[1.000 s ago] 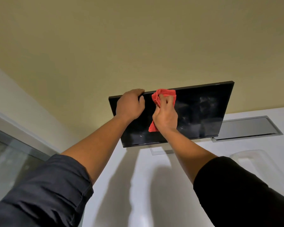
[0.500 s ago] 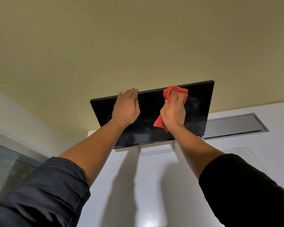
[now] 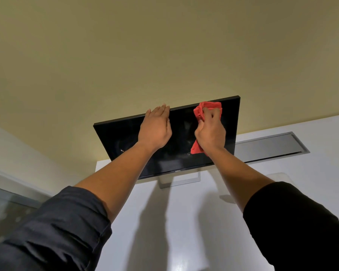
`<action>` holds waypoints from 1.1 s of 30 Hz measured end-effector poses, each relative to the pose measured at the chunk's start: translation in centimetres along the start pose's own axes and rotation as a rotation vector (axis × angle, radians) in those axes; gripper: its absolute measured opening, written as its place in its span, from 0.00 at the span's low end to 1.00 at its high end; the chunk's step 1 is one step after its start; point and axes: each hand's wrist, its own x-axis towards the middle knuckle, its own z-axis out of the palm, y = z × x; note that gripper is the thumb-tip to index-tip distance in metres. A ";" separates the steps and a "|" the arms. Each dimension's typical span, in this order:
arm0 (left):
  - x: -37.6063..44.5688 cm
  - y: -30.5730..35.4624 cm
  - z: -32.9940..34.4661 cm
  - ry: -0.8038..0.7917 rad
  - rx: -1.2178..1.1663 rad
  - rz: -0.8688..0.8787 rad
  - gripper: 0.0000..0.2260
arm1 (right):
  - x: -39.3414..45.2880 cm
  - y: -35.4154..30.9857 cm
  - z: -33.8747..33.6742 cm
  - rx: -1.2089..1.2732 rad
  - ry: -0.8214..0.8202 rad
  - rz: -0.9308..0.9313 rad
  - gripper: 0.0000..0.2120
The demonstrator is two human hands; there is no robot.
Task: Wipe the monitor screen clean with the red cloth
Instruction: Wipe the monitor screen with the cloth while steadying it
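Note:
A black monitor (image 3: pixel 121 137) with a dark, smudged screen stands on a white desk (image 3: pixel 164 222), tilted back toward a yellowish wall. My left hand (image 3: pixel 155 130) lies flat on the upper middle of the screen, fingers together and reaching the top edge. My right hand (image 3: pixel 210 132) presses a bunched red cloth (image 3: pixel 202 111) against the upper right part of the screen; a corner of the cloth hangs below my wrist. Small white specks show on the lower screen.
A grey metal cable flap (image 3: pixel 268 145) is set into the desk right of the monitor. The monitor's silver stand (image 3: pixel 182 179) sits under its lower edge. A clear plastic piece (image 3: pixel 278 176) lies at the right. A glass panel (image 3: pixel 6 208) borders the left.
My right hand has carried the cloth rightward along the top of the screen. My left hand went from gripping the top edge to lying flat on the screen. The view shifted.

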 end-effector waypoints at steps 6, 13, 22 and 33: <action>0.8 1.5 0.5 -0.007 -0.014 0.028 0.23 | 1.5 2.6 -1.5 0.056 0.073 0.180 0.16; 1.2 2.3 0.7 0.008 -0.038 0.001 0.23 | 0.7 1.0 -0.3 0.140 0.023 0.042 0.17; 1.0 2.8 0.9 0.037 -0.080 -0.033 0.23 | 0.1 1.2 -0.2 0.045 -0.040 -0.122 0.19; 1.9 4.1 0.6 0.007 -0.049 0.006 0.22 | 2.7 6.8 -3.1 0.086 0.113 0.218 0.19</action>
